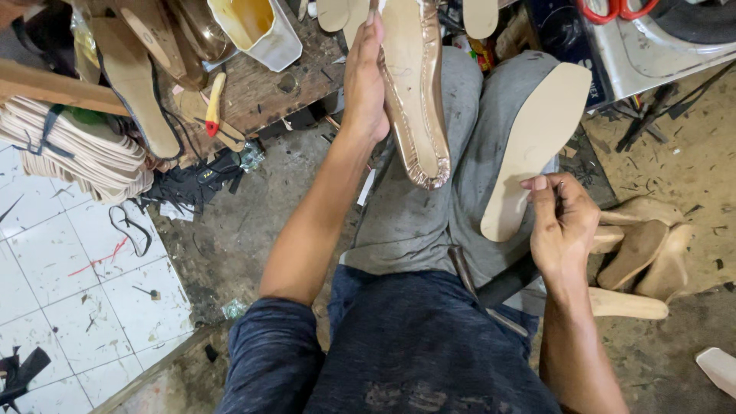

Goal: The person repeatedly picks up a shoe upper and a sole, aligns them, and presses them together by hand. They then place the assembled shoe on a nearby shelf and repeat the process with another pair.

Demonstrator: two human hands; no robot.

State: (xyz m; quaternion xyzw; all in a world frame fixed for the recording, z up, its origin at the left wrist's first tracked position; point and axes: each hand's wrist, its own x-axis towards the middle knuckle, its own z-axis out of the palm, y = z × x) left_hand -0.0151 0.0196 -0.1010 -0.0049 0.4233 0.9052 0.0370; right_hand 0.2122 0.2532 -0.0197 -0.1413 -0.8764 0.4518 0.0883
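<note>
Shoe upper on lap w/ insole to its right; insole stack far left.

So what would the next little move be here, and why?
Probably bringing the insole over onto the shoe. The left hand holds the shoe sole-up over the knees, its bottom bare, while the right hand pinches the insole's heel end on the thigh beside it.

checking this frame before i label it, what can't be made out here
Head view only:
- Shoe upper: its far end is cut off by the top edge; the left hand covers one side.
- Right hand: the curled fingers hide how it grips the pale insole.
- Red-handled scissors: cut off by the top edge.
</note>
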